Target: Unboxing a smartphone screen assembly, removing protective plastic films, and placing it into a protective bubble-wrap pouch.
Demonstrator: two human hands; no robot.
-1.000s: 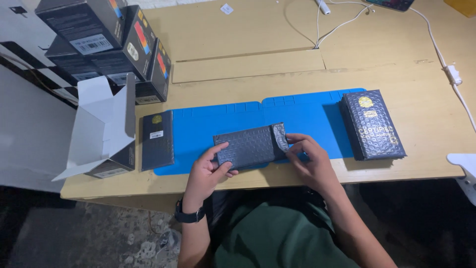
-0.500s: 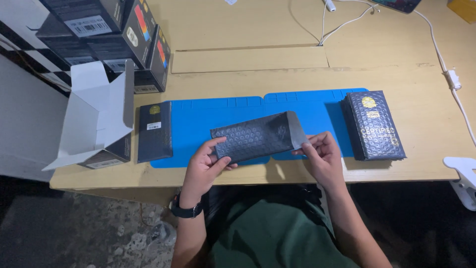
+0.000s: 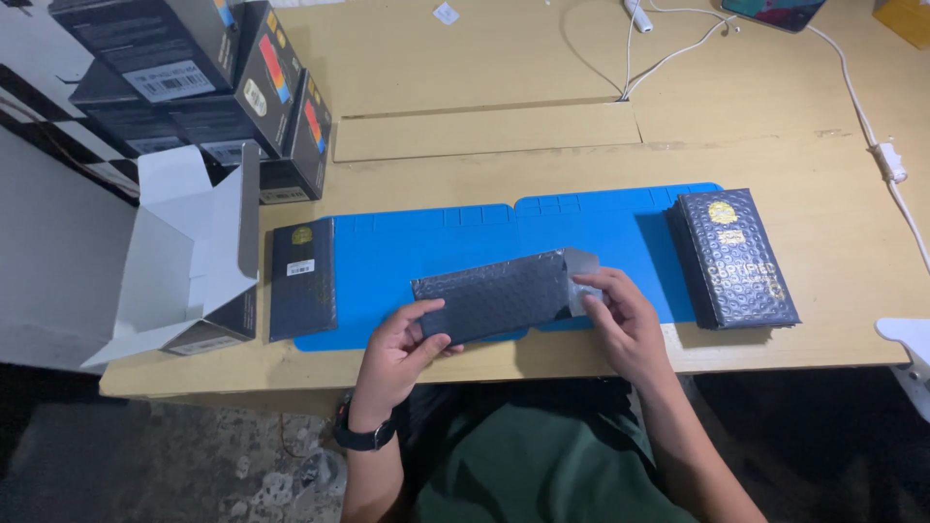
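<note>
Pinching the dark bubble-wrap pouch (image 3: 494, 295) level over the blue mat (image 3: 426, 252), my left hand (image 3: 402, 353) steadies one end while my right hand (image 3: 620, 315) grips its flap.

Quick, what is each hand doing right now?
Left hand: closed on the left end of the dark bubble pouch.
Right hand: fingers pinching the pouch's silvery flap.

Both forearms are bare, with no sleeves reaching into view. A black wristwatch (image 3: 364, 436) with a dark band circles the left wrist, at about 7 o'clock in the view. The left hand (image 3: 399, 353) and right hand (image 3: 620, 324) wear no gloves. At 6 o'clock sits a dark green garment (image 3: 523, 465), probably trousers or a shirt hem; the dim light hides which.
</note>
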